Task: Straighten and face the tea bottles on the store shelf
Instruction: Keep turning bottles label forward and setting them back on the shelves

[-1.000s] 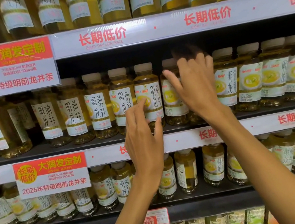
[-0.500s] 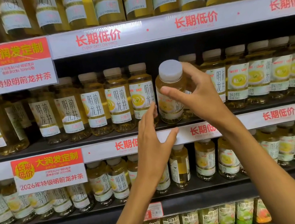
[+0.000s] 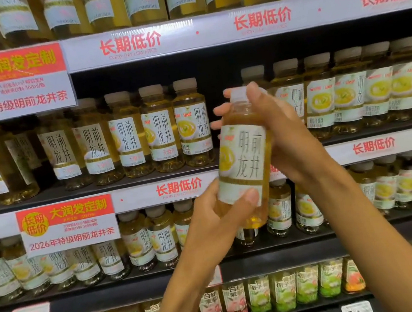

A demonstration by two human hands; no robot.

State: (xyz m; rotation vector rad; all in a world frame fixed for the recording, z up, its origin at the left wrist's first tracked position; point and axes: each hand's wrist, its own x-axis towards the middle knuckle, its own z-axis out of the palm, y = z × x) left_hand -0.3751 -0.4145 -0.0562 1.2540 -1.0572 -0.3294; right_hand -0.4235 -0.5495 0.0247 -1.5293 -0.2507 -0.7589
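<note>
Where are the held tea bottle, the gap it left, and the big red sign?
held tea bottle (image 3: 245, 156), head view, label front.
gap (image 3: 219, 86), head view, dark middle-shelf opening.
big red sign (image 3: 13, 83), head view, sign's centre.

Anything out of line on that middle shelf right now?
Yes. There is a dark gap in the middle shelf's front row, because one tea bottle is off the shelf, held tilted in both hands: left hand at its base, right hand at its neck. Right of the gap, several bottles show the cup picture rather than the lettering.
</note>
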